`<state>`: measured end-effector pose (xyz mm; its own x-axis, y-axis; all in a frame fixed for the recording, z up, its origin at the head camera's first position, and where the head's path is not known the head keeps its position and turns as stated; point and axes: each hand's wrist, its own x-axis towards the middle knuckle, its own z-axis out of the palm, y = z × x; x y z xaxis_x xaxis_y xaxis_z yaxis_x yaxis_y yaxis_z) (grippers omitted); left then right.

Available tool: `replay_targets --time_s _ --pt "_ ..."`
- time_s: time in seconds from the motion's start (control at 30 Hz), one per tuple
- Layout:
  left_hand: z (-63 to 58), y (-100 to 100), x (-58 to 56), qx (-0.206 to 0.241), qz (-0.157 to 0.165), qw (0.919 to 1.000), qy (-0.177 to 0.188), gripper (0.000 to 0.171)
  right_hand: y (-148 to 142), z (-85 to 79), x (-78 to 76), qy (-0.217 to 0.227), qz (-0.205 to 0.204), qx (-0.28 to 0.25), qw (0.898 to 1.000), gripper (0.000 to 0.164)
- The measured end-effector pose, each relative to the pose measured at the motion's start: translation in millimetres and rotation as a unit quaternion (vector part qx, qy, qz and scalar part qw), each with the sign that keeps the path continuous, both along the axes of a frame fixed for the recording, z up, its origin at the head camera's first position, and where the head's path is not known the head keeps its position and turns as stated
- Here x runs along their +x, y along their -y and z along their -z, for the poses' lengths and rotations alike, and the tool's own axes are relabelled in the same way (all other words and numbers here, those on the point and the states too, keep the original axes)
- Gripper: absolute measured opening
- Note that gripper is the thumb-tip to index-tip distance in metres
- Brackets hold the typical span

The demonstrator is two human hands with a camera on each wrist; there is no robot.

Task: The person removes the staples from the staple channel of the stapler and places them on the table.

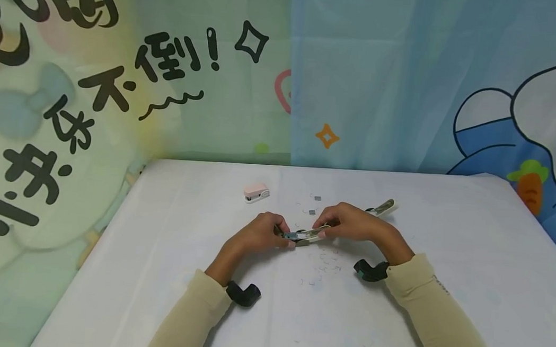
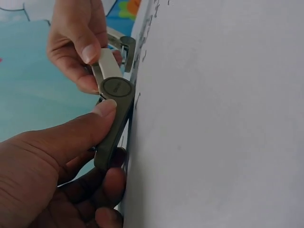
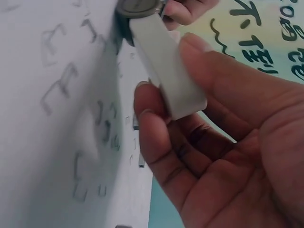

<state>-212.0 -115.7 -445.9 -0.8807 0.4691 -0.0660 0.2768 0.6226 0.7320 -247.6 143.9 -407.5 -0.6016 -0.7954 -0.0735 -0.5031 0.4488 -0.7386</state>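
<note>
Both hands hold one white and olive-green stapler (image 1: 306,236) low over the table, its parts swung open. My left hand (image 1: 261,233) grips the olive end, and in the left wrist view the thumb lies along the olive body (image 2: 114,126) below its round hinge disc. My right hand (image 1: 351,222) pinches the white arm (image 3: 166,71) between thumb and fingers, as the right wrist view shows. Behind the right hand lies a second white and olive stapler (image 1: 385,207), partly hidden by that hand. Fingers cover parts of the held stapler's inside.
A small pink stapler (image 1: 256,192) stands toward the back left. Two short strips of staples (image 1: 317,198) lie beyond the hands. Loose staples (image 1: 322,269) are scattered over the white tablecloth (image 1: 156,293). A printed cloth (image 1: 374,84) hangs behind the table.
</note>
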Motion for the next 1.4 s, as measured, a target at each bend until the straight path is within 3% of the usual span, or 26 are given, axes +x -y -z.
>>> replay_targets --time_s 0.23,0.57,1.0,1.23,1.4 --pt "-2.7 -13 -0.5 -0.024 0.029 0.9991 -0.022 0.023 -10 -3.7 0.2 -0.004 -0.010 0.023 1.000 0.020" --pt "-2.2 -46 -3.2 -0.024 0.059 0.9976 -0.027 0.023 -43 -9.3 7.5 -0.009 0.018 0.039 0.999 0.021" --pt "-8.8 -104 -6.6 -0.034 0.127 0.9901 -0.049 0.020 -96 -20.0 24.7 -0.031 0.095 0.055 0.993 0.020" --pt "-12.9 -130 -10.0 -0.048 0.141 0.9858 -0.078 0.021 -122 -25.1 29.9 -0.021 0.128 0.050 0.990 0.019" --pt "-13.2 -137 -10.4 -0.080 0.142 0.9849 -0.057 0.018 -126 -22.5 31.0 0.017 0.111 0.044 0.993 0.019"
